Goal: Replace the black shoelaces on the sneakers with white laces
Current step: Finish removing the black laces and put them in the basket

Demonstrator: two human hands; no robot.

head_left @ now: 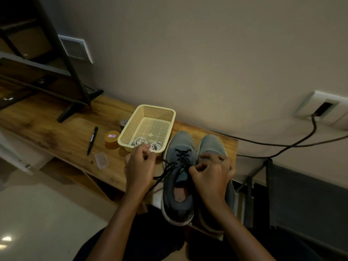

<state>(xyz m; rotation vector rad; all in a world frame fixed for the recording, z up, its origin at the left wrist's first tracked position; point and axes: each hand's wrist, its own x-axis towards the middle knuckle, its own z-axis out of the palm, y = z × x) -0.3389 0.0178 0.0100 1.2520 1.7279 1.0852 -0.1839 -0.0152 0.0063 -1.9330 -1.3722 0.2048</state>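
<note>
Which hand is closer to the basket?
Left. The left hand is just in front of the basket's near corner. The right hand is farther to the right, over the shoes, pinching the black lace.

One wide-angle camera, worn on the head, looks forward and steeply down onto the wooden counter (pixel 62 136) from close range. The wall (pixel 207 59) fills the upper frame, tilted.

Sneakers (pixel 178 202), right of the basket (pixel 156 107)
Our left hand (pixel 139 166) and right hand (pixel 212 175) pinch the black lace (pixel 181 157) there.
</note>
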